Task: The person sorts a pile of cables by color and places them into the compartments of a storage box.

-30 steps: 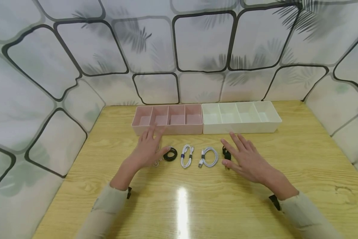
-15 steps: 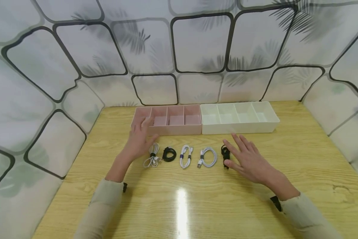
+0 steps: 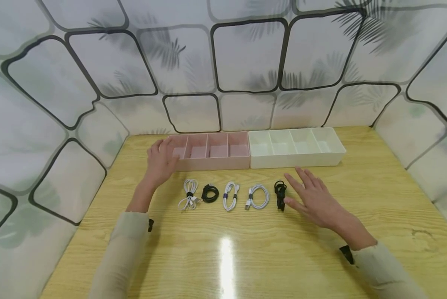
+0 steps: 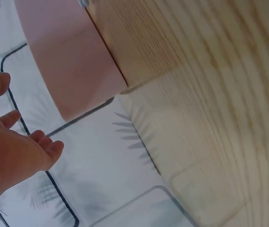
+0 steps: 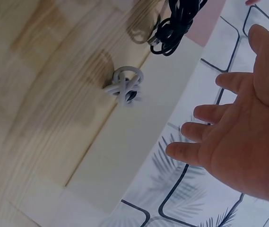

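Note:
My left hand (image 3: 159, 164) is at the left end of a pink divided box (image 3: 216, 163), its fingers overlapping that end in the head view. The left wrist view has the same hand (image 4: 23, 142) beside the box's pink wall (image 4: 73, 61), holding nothing. Fingers spread, my right hand (image 3: 316, 200) hovers over the table, just right of a bundled black cable (image 3: 280, 194). In a row left of that cable lie a coiled grey-white cable (image 3: 257, 197), a white cable with a blue tie (image 3: 230, 196), a coiled black cable (image 3: 210, 194) and a tied white cable (image 3: 189, 195).
A white divided box (image 3: 298, 160) stands end to end with the pink one near the back of the wooden table (image 3: 193, 257). Patterned sheeting (image 3: 245, 58) rises behind and at both sides.
My left hand has moved left, from over the leftmost cables to the pink box's left end, uncovering the white cable. My right hand has shifted slightly right, off the black bundle.

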Demonstrator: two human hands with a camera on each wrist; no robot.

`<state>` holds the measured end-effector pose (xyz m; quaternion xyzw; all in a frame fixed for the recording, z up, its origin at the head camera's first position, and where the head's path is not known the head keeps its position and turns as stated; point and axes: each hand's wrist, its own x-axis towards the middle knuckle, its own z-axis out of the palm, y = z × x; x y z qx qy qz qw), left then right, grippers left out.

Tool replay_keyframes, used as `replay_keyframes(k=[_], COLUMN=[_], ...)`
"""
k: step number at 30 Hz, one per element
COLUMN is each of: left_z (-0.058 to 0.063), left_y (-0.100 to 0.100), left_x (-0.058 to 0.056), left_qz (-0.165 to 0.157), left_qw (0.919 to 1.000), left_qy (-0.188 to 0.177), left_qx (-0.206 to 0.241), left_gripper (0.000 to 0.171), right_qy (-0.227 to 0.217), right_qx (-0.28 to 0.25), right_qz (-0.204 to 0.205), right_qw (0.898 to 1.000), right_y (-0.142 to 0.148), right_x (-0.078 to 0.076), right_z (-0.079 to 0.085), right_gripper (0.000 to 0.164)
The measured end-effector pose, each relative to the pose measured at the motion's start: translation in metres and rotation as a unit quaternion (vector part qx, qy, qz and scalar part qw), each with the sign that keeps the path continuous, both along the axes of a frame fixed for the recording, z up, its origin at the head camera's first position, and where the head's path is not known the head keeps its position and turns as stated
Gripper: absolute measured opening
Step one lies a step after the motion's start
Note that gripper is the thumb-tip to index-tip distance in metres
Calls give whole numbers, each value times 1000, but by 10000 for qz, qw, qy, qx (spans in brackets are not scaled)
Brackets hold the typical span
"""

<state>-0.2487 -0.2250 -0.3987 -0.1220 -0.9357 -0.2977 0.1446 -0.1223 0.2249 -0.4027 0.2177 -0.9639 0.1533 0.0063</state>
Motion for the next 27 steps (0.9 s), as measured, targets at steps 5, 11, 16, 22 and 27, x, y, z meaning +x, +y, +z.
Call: replay_keyframes(k=[5,11,16,22,27], left_z=[0,-3,-9,-9,-7], left_y=[-9,-15,-25,-30,-29], left_x=[-8,-13,-16,-16,-16], left_qz=[391,371,101,-163,-226], left_qw=[9951,9869,9749,9498,9402], left_qy=[-694,-1049,-1394,-1910,-2080], left_qx=[577,1165,1735,2473,2688], left_gripper=[59,59,59,63,63], right_qy=[-99,-225,-353,-441,-453], right_qx=[-8,-30,-64,-86,-84], right_qz=[-165,-376,-414,-486,-522], right_qw=[9998,9990,9985,9978,9976], right_y=[7,17,20,22,24], right_x=[-1,-3,-5,-6,-8], right_z=[-3,-4,-3,-4,-7], right_gripper=[72,75,75,74,74])
